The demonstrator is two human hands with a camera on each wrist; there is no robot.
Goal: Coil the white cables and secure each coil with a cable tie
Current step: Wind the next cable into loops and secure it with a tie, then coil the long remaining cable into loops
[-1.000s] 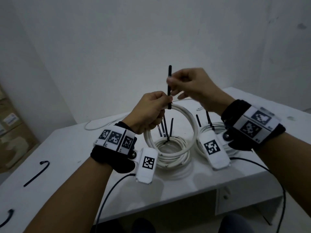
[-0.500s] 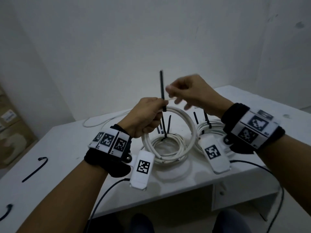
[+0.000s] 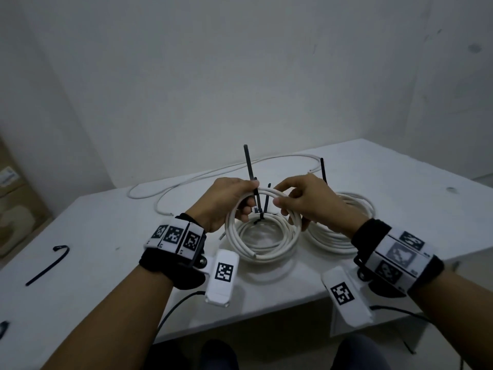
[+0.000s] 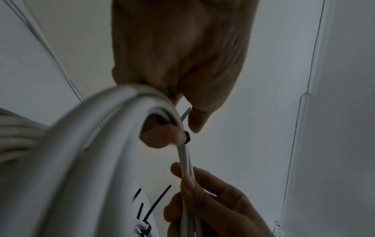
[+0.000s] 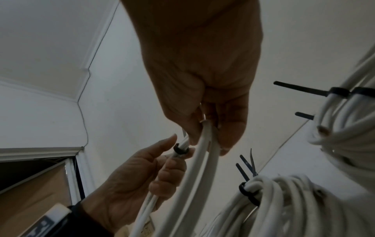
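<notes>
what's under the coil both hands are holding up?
A tied coil lies on the table directly under the held coil, its black tie tails sticking up through the loop. The left hand covers its far-left edge.

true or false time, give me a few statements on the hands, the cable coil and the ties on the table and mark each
1. Both hands grip the same white coil. True: left hand and right hand hold its upper arc.
2. A black cable tie sticks up beside the left hand. True.
3. The right hand pinches that tie's tail. False: it grips only cable.
4. No loose tie lies on the table. False: one lies at its left.
5. Another tied coil lies behind the right hand. True.
</notes>
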